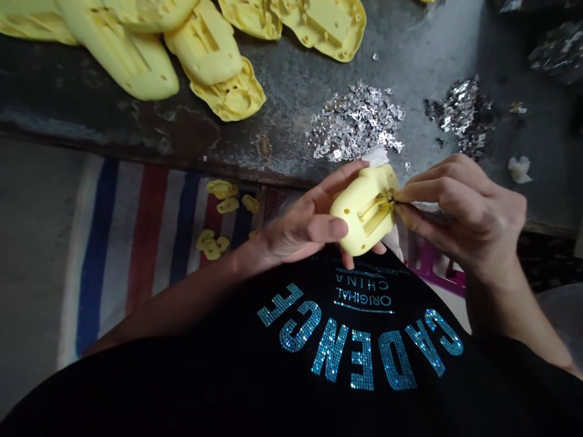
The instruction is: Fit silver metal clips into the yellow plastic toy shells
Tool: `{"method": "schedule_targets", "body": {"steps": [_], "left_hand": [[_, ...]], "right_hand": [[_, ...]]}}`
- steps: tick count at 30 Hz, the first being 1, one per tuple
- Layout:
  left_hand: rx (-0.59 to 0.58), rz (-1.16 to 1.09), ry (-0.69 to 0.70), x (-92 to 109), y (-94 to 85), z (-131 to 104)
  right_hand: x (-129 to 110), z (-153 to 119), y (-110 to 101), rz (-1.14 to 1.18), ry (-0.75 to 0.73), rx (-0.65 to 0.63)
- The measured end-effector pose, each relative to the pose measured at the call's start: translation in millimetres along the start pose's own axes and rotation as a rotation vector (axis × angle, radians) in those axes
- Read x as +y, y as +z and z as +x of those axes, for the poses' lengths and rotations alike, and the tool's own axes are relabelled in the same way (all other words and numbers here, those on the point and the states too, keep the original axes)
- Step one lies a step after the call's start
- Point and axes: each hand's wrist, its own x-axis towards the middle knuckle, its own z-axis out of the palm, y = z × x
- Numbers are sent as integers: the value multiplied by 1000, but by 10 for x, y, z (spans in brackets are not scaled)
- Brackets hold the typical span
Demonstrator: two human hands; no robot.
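A yellow plastic shell (350, 212) with a long open slot faces up in front of the black shirt. My left hand (314, 224) is wrapped round it from the left, its thumb on the near left edge and fingertips showing beneath. My right hand (460, 206) pinches at the right end of the slot, with thumb and forefinger closed on a small dark piece too small to make out clearly. Inside the slot, a small metal coil shows near the left end. Just beyond the shell lies a heap of small silvery metal pieces (357, 121) on the dark table.
More yellow shells (204, 51) lie on the dark table (282, 109) at the upper left. A second metal heap (469, 115) is at the right, near a white scrap (520, 169). Below the table edge, yellow parts (212, 244) rest on striped sheeting (148, 224).
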Motion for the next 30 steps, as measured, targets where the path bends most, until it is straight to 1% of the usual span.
{"method": "schedule_targets", "body": {"steps": [3, 7, 10, 13, 16, 19, 21, 22, 23, 25, 27, 29, 30], "left_hand": [[-10, 7, 8, -4, 12, -8], [-32, -23, 20, 0, 24, -18], [-12, -17, 10, 0, 41, -21], [3, -18, 41, -12, 58, -30], [6, -19, 85, -33, 58, -39], [10, 10, 82, -44, 42, -28], [15, 40, 65, -36, 38, -17], [17, 53, 56, -26, 44, -17], [20, 66, 50, -14, 56, -22], [40, 102, 46, 14, 98, -54], [62, 162, 62, 38, 152, -104], [59, 237, 86, 52, 196, -145], [47, 283, 95, 56, 212, -153]], "right_hand": [[-48, 11, -14, -73, -10, -29], [-85, 15, -38, -118, -61, -54], [-107, 14, -64, -164, -68, -78], [-147, 8, -80, -203, -59, -108], [-200, -8, -75, -206, -63, -101], [-239, -44, -61, -170, -52, -54], [-233, -85, -46, -113, 7, 3], [-215, -110, -36, -75, 59, 44], [-184, -136, -22, -29, 128, 85], [-92, -185, 14, 114, 286, 119], [17, -216, 54, 318, 422, 73], [109, -224, 87, 488, 485, -7], [144, -221, 98, 531, 491, -34]]}}
